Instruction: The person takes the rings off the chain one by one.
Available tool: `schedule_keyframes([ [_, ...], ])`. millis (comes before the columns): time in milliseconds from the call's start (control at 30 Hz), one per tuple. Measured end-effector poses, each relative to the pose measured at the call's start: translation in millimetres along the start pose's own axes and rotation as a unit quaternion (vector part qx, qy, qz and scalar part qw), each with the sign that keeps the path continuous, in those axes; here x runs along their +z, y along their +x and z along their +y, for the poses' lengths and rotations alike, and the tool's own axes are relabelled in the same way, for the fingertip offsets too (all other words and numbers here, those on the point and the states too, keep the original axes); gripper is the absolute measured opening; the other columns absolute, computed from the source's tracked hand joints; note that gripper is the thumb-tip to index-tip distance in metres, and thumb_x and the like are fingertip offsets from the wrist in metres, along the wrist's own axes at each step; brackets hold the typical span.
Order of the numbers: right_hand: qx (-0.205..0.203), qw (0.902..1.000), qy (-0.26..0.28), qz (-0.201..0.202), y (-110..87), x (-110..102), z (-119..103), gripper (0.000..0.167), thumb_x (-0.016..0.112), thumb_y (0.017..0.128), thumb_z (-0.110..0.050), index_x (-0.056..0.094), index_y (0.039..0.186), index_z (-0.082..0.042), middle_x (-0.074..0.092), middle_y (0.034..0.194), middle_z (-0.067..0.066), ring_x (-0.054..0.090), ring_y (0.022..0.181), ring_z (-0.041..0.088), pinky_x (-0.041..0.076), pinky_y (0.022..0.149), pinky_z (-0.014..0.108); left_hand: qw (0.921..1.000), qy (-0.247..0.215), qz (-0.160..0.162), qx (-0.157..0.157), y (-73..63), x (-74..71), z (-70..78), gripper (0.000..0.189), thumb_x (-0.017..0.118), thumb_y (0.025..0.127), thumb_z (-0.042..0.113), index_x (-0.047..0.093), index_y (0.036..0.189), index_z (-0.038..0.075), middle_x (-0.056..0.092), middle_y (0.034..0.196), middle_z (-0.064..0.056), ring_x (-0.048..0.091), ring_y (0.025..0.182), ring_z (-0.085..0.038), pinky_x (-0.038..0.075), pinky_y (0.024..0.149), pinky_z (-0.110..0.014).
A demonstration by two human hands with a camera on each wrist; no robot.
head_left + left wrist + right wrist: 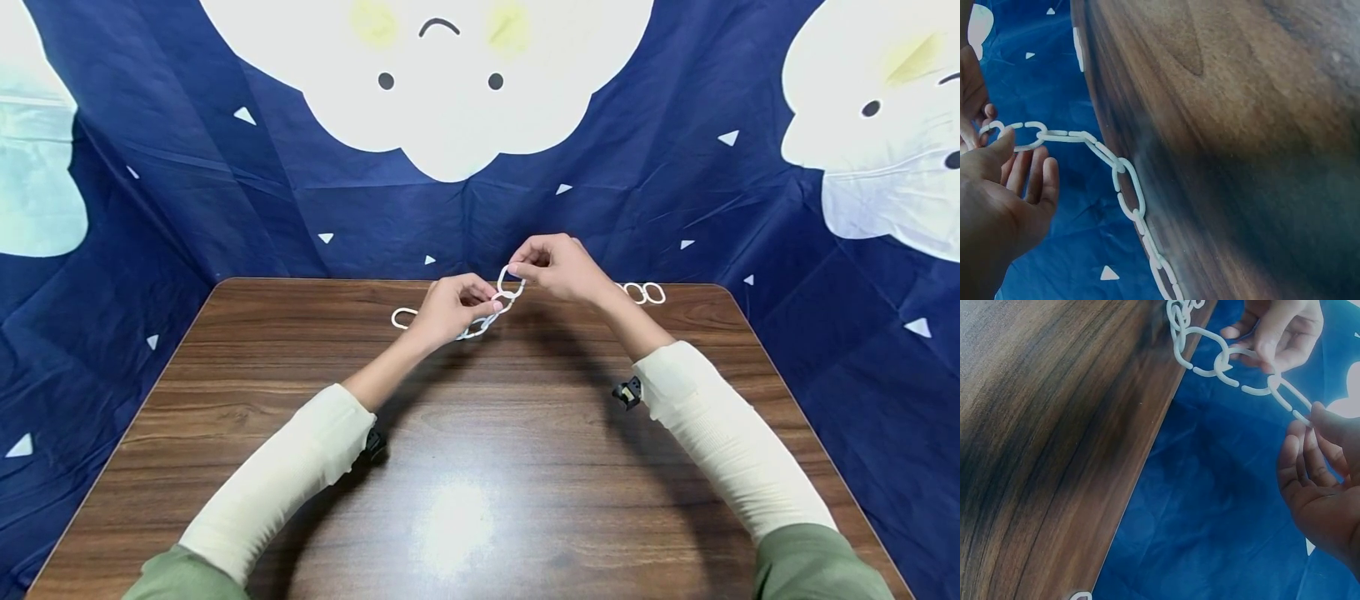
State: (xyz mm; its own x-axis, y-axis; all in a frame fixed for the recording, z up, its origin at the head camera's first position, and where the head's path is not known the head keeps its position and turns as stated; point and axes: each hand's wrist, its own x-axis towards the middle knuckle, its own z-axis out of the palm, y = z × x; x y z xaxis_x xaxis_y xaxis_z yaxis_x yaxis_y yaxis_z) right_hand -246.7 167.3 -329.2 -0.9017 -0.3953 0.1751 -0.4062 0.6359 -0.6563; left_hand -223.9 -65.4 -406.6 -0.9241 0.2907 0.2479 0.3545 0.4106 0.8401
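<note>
A chain of white plastic links (1205,335) runs from the tabletop up into both hands near the far edge. My left hand (450,310) pinches one link between thumb and fingers. Higher and to the right, my right hand (558,265) pinches the end link (501,279), which is hooked through the link at the left hand. Small gaps show in the sides of the links in the right wrist view. In the left wrist view the rest of the chain (1129,187) hangs down and lies along the table edge.
Two loose white links (654,292) lie at the far right edge of the brown wooden table (480,417), partly behind the right forearm. Another white link (403,317) shows left of the left hand. A blue cloth (465,225) with clouds stands behind the table.
</note>
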Motion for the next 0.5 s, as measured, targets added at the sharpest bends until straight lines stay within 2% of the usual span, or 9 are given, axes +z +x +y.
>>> schedule_keyframes([
  [167,0.002,1.0000,0.003,0.000,-1.2,0.9,1.8,0.013,0.080,0.106,-0.022,0.085,0.107,-0.010,0.081,0.095,0.005,0.063,0.078,0.011,0.048,0.075,0.025,0.9999,0.017,0.000,0.001,-0.8,2.0,-0.4,0.016,0.088,0.099,0.014,0.083,0.110,0.003,0.087,0.105,-0.014,0.079,0.092,-0.023,0.057,0.082,-0.024],
  [333,0.011,0.9999,0.007,0.002,-2.4,2.6,5.4,0.014,0.080,0.107,-0.023,0.084,0.109,-0.010,0.081,0.096,0.005,0.065,0.081,0.012,0.049,0.076,0.025,0.9999,0.012,0.008,0.005,-1.1,2.2,-0.8,0.015,0.089,0.098,0.014,0.083,0.108,0.005,0.087,0.103,-0.013,0.077,0.086,-0.019,0.056,0.078,-0.023],
  [500,0.024,0.9996,0.012,0.001,-4.6,4.2,8.3,0.018,0.078,0.108,-0.023,0.084,0.119,-0.009,0.083,0.102,0.013,0.066,0.079,0.011,0.051,0.074,0.025,0.9997,0.007,0.020,0.009,1.1,1.8,-1.1,0.013,0.089,0.098,0.013,0.084,0.107,0.005,0.087,0.102,-0.012,0.077,0.084,-0.016,0.056,0.076,-0.020],
])
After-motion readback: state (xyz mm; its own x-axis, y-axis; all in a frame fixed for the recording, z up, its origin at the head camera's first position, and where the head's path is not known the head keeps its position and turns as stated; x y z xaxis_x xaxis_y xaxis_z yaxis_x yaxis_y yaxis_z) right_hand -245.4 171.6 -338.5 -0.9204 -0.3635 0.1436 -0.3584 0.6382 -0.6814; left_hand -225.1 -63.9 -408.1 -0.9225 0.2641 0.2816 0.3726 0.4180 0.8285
